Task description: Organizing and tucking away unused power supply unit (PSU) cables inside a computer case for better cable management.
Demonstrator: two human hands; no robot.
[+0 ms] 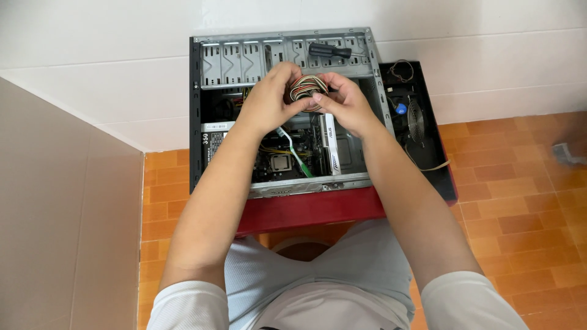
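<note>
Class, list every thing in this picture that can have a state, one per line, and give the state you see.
Computer case: lying on its side, open, side panel off.
Cable bundle: coiled, held above the case.
Left hand: grip closed on the cable bundle.
Right hand: grip closed on the cable bundle.
Screwdriver: lying loose on the case's drive bay.
Side panel: detached, beside the case.

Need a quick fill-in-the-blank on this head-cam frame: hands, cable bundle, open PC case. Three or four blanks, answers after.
1. Both the left hand and the right hand grip a coiled bundle of ____.
2. The open computer case rests on a ____ coloured table.
3. On the case's top edge lies a black-handled ____.
4. The detached black panel with a fan lies to the ____ of the case.

Answers: wires; red; screwdriver; right
</note>
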